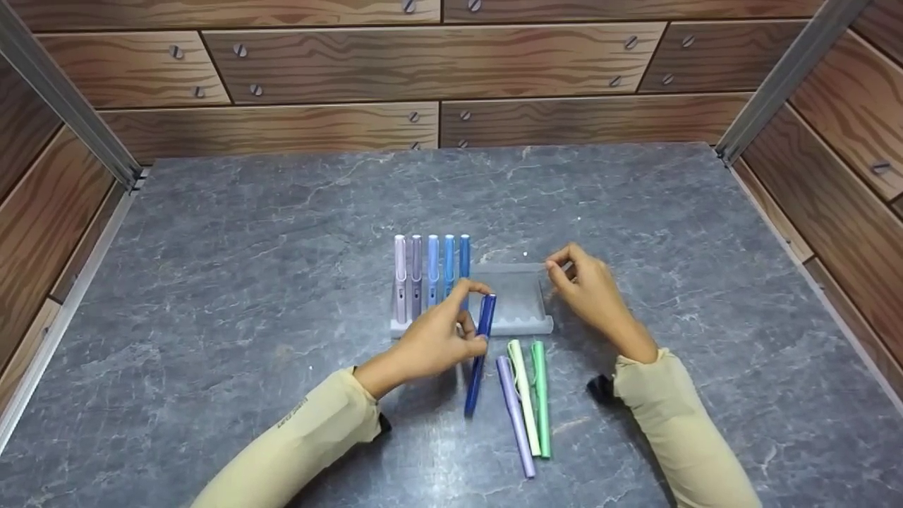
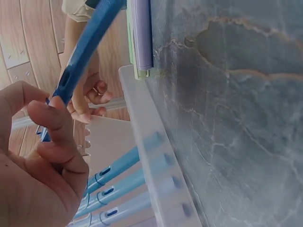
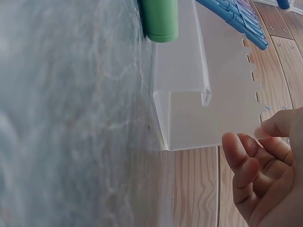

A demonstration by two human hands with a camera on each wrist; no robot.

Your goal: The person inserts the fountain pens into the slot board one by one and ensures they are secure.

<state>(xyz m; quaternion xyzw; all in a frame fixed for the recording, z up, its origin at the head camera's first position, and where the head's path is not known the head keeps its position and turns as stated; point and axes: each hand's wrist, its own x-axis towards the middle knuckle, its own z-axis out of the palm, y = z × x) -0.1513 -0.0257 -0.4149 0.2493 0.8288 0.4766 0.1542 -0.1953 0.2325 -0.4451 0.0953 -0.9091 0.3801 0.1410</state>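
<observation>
My left hand (image 1: 434,339) pinches a dark blue pen (image 1: 480,363), held tilted in front of a clear plastic pen stand (image 1: 511,296). In the left wrist view, the pen (image 2: 87,47) slants up out of the fingers. Several capped pens stand side by side in the stand's left part, from a pale lilac pen (image 1: 401,264) to a blue pen (image 1: 465,257). At the stand's far right corner is my right hand (image 1: 592,293); in the right wrist view its thumb and fingers pinch the notched back plate's edge (image 3: 258,127).
Three pens lie loose on the grey marbled table (image 1: 247,282) before the stand: a lavender pen (image 1: 517,416), a pale green pen (image 1: 525,402) and a green pen (image 1: 541,402). Wood-patterned walls (image 1: 423,67) enclose the table at the back and sides.
</observation>
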